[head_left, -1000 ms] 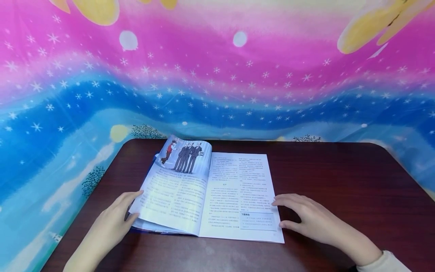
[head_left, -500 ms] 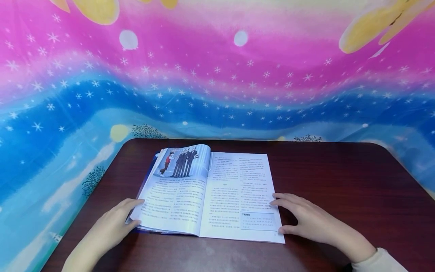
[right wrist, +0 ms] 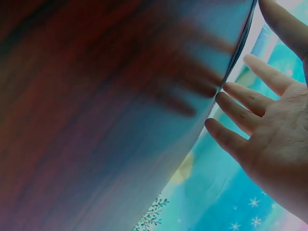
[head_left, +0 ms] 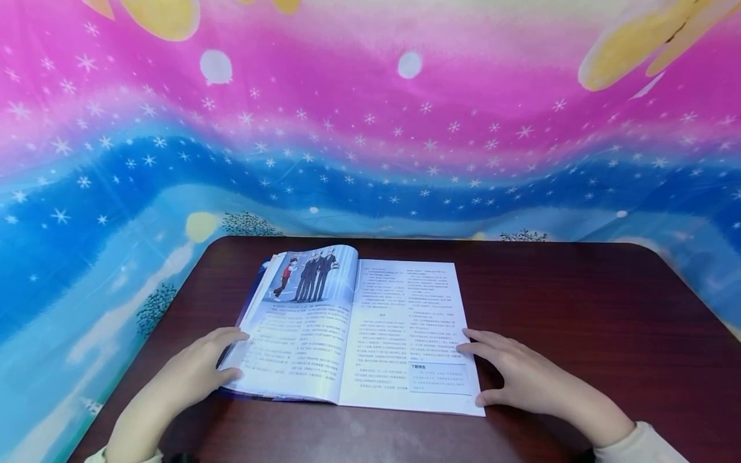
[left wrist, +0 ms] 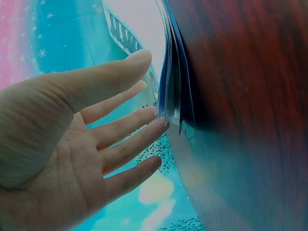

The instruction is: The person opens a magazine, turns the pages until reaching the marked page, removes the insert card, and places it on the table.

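An open magazine (head_left: 379,350) lies on the dark wooden table. Its left page carries an illustration (head_left: 309,276) of suited figures above columns of text, and bows up toward the spine. At the left edge is my left hand (head_left: 179,373), thumb and fingertips right at the page border. In the left wrist view the straight fingers of this hand (left wrist: 77,130) reach the loose stack of page edges (left wrist: 168,86). On the other side my right hand (head_left: 527,376) has its fingertips at the right page's outer edge, thumb near the lower corner. The right wrist view shows its fingers (right wrist: 243,113) extended along that edge.
The brown tabletop (head_left: 579,302) extends to the right of and in front of the magazine. Behind and beside the table hangs a pink and blue cloth (head_left: 370,128) printed with snowflakes. A pale sleeve (head_left: 642,444) covers the right wrist.
The left page, raised and slanted a second ago, has settled down onto the stack on the left. My left hand has shifted slightly; my right hand has stayed nearly still.
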The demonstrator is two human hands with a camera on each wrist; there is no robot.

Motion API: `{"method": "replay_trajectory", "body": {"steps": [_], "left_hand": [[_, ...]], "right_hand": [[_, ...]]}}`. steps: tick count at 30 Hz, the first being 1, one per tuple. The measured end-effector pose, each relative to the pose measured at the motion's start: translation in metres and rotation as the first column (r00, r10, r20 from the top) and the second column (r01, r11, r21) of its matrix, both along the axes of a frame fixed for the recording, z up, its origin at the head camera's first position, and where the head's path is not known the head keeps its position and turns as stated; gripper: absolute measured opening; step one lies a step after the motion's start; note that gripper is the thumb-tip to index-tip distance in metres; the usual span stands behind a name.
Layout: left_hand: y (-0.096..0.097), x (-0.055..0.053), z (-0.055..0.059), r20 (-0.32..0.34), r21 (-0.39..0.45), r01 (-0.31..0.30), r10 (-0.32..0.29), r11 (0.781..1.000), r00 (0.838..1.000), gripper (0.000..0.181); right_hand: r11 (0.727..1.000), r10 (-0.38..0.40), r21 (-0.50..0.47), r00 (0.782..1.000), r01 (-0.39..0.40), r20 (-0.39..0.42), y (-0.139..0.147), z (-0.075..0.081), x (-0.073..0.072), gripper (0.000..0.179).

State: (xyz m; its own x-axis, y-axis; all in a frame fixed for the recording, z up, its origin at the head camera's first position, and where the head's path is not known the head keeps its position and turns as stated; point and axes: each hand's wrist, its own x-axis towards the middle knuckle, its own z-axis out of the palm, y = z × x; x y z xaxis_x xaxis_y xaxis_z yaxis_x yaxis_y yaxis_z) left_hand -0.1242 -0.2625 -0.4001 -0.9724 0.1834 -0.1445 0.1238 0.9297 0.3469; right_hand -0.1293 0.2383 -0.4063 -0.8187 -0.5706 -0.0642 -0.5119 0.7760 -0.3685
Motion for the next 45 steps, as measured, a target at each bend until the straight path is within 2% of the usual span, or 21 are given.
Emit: {"method": "replay_trajectory", "body": {"steps": [7, 18, 32, 41, 45], "left_hand": [[-0.001, -0.002, -0.005, 0.021, -0.007, -0.002, 0.002, 1.000, 1.000, 0.062], [0.000, -0.001, -0.005, 0.033, -0.031, -0.004, 0.005, 1.000, 0.999, 0.061], [0.003, 0.005, -0.008, 0.069, -0.042, 0.001, 0.002, 0.999, 0.998, 0.061], [0.008, 0.003, -0.006, 0.002, -0.030, 0.043, -0.043, 0.999, 0.999, 0.056], [0.013, 0.004, -0.003, -0.008, -0.030, 0.042, -0.042, 0.999, 0.999, 0.050]], "right_hand": [[1.000, -0.002, 0.018, 1.000, 0.002, -0.008, -0.003, -0.001, -0.001, 0.069], [0.999, -0.036, 0.015, 0.999, 0.037, -0.014, -0.006, 0.003, -0.006, 0.064], [0.992, -0.086, -0.094, 0.996, 0.087, 0.018, -0.014, 0.015, -0.012, 0.031], [0.980, -0.104, -0.177, 0.994, 0.095, -0.043, -0.019, 0.021, -0.016, 0.027], [0.977, -0.102, -0.195, 0.993, 0.090, -0.053, -0.023, 0.027, -0.017, 0.027]]}}
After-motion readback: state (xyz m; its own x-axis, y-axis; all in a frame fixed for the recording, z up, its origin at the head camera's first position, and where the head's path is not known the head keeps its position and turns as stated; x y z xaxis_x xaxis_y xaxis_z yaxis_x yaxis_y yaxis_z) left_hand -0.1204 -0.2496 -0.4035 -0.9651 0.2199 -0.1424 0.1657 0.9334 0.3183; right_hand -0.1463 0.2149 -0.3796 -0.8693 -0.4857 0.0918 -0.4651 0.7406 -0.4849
